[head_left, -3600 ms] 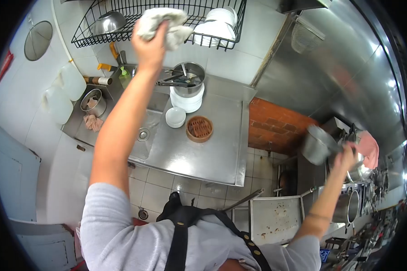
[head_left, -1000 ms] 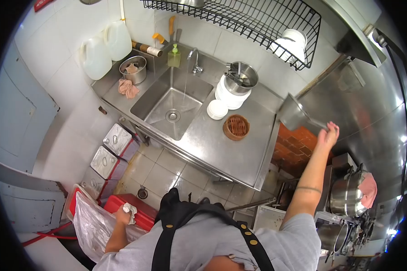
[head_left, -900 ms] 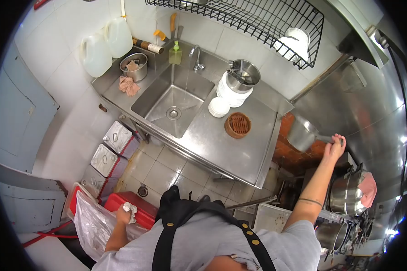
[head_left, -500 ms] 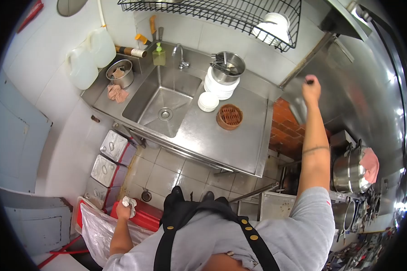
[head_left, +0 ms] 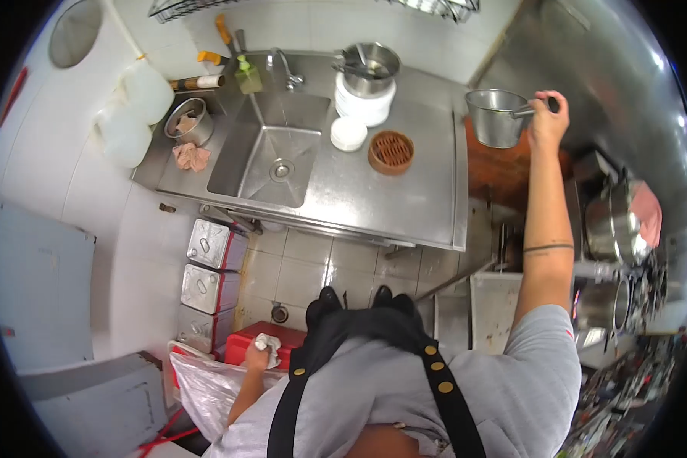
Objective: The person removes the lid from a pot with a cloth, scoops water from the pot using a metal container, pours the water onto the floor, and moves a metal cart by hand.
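Observation:
My right hand (head_left: pixel 548 124) is closed around the handle of a metal dipper (head_left: pixel 496 126), held out at the right, near the end of the steel counter. The dipper's wide mouth faces upward, but its contents cannot be made out. Low at the left, my left hand (head_left: pixel 256 357) grips a crumpled white cloth (head_left: pixel 268 348) beside a red bin lid (head_left: pixel 240 341). The steel sink (head_left: pixel 263 179) has a thin stream running from its tap (head_left: pixel 286 72). On the counter stand a round brown bamboo steamer (head_left: pixel 391 153) and a small stack of white dishes (head_left: pixel 349 134).
A metal pot (head_left: pixel 370 76) sits on a taller stack of white plates (head_left: pixel 366 107). Silver tins (head_left: pixel 210 244) line the floor at left. Clear plastic sheeting (head_left: pixel 214 389) covers a bin. Large pots, one draped with a pink cloth (head_left: pixel 646 214), stand at right.
My right hand has shifted right, and the dipper, blurred and tilted before, now shows upright. My left hand still grips the cloth. The camera view has shifted, with the wall rack mostly out of frame.

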The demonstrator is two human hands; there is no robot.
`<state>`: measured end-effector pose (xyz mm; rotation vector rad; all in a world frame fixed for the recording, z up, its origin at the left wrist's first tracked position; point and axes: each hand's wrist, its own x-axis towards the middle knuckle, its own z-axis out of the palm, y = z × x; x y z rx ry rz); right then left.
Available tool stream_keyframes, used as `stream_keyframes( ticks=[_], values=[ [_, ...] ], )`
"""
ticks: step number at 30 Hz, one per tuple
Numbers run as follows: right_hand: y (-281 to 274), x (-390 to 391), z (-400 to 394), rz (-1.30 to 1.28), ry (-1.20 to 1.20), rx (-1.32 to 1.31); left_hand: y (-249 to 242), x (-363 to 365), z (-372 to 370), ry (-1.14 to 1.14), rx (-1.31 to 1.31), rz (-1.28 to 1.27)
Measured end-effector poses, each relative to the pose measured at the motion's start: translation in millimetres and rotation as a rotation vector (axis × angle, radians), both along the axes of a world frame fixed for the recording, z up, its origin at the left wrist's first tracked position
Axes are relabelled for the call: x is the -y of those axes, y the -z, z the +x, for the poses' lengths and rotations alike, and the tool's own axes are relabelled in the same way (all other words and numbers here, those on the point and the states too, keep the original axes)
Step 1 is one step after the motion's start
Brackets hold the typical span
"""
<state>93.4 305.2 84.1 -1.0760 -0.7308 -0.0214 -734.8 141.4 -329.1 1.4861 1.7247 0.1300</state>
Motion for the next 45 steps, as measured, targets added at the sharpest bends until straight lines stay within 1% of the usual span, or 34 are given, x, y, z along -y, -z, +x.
stream_keyframes(
  ticks=[2, 4, 5, 6, 7, 8, 9, 10, 12, 14, 15, 16, 17, 18, 19, 20, 21, 22, 23, 24, 25, 26, 28, 30, 31, 32, 34, 35, 36, 38, 39, 40, 42, 45],
  values=[
    [2, 70, -6, 0.052, -0.020, -0.083, 24, -10, -14, 0.040, 0.070, -0.115],
    [4, 141, -11, 0.018, 0.073, -0.123, -32, -37, 15, 0.136, -0.079, -0.138],
    [5, 177, -14, 0.012, 0.112, -0.164, -29, -53, 15, 0.223, -0.098, -0.126],
    [6, 213, -17, 0.008, 0.152, -0.187, -11, -72, 8, 0.292, -0.117, -0.136],
    [7, 248, -18, -0.019, 0.215, -0.192, 21, -95, -7, 0.368, -0.091, -0.127],
    [9, 282, -20, -0.044, 0.273, -0.199, 33, -115, -15, 0.439, -0.064, -0.118],
    [9, 314, -24, -0.074, 0.290, -0.170, -42, -131, 34, 0.454, -0.087, -0.163],
    [8, 343, -29, -0.098, 0.325, -0.143, -32, -150, 33, 0.507, -0.102, -0.165],
    [2, 402, -38, -0.148, 0.420, -0.106, -4, -204, 30, 0.472, -0.033, -0.168],
    [-10, 453, -46, -0.194, 0.577, -0.041, -5, -250, 46, 0.377, 0.280, -0.306],
    [-16, 480, -46, -0.177, 0.645, -0.009, -38, -257, 77, 0.428, 0.220, -0.264],
    [-23, 505, -46, -0.162, 0.713, 0.019, -27, -280, 81, 0.560, 0.193, -0.163],
    [-31, 530, -46, -0.137, 0.770, 0.024, -30, -295, 90, 0.560, 0.114, -0.104],
    [-41, 548, -51, -0.114, 0.855, 0.049, -44, -297, 115, 0.568, 0.036, -0.046],
    [-50, 567, -55, -0.113, 0.886, 0.080, -61, -297, 135, 0.645, 0.026, -0.021],
    [-58, 586, -60, -0.114, 0.918, 0.111, -102, -280, 170, 0.725, 0.018, 0.002],
    [-61, 607, -66, -0.079, 0.971, 0.115, -112, -273, 185, 0.627, 0.078, -0.092],
    [-64, 620, -72, -0.040, 1.019, 0.119, -118, -273, 200, 0.761, -0.027, -0.047],
    [-72, 606, -94, -0.144, 1.012, 0.351, -99, -273, 201, 0.716, 0.064, -0.113],
    [-72, 604, -109, -0.153, 1.050, 0.332, -79, -275, 203, 0.660, 0.150, -0.178],
    [-71, 606, -119, -0.083, 1.020, 0.311, -82, -266, 213, 0.705, 0.129, -0.183],
    [-66, 614, -124, -0.008, 0.986, 0.293, -92, -251, 235, 0.784, 0.083, -0.173],
    [-49, 638, -131, 0.029, 1.034, 0.260, -111, -214, 285, 0.934, 0.045, -0.157],
    [-32, 644, -154, 0.178, 0.940, 0.314, -124, -180, 342, 1.094, 0.057, -0.150],
    [-19, 681, -162, 0.147, 1.033, 0.216, -129, -161, 372, 1.182, 0.078, -0.153],
    [-10, 692, -178, 0.128, 1.000, 0.246, -134, -141, 403, 1.271, 0.106, -0.158],
    [0, 706, -213, 0.171, 1.099, 0.124, -147, -100, 461, 1.446, 0.181, -0.147],
    [26, 727, -209, 0.743, 0.972, 0.172, -154, -80, 488, 1.526, 0.222, -0.139],
    [40, 751, -233, 0.743, 1.010, 0.185, -159, -62, 510, 1.604, 0.291, -0.084],
    [22, 730, -288, 0.180, 1.208, 0.136, -195, -12, 557, 1.786, 0.272, -0.008],
    [22, 723, -311, 0.180, 1.308, 0.076, -197, 7, 575, 1.903, 0.374, 0.063],
    [28, 715, -329, 0.189, 1.292, 0.158, -198, 26, 590, 2.015, 0.481, 0.129],
    [30, 693, -373, 0.159, 1.415, 0.128, -221, 84, 610, 2.172, 0.634, 0.171],
    [35, 653, -435, 0.178, 1.598, 0.113, -217, 154, 627, 2.368, 0.968, 0.287]
  ],
)
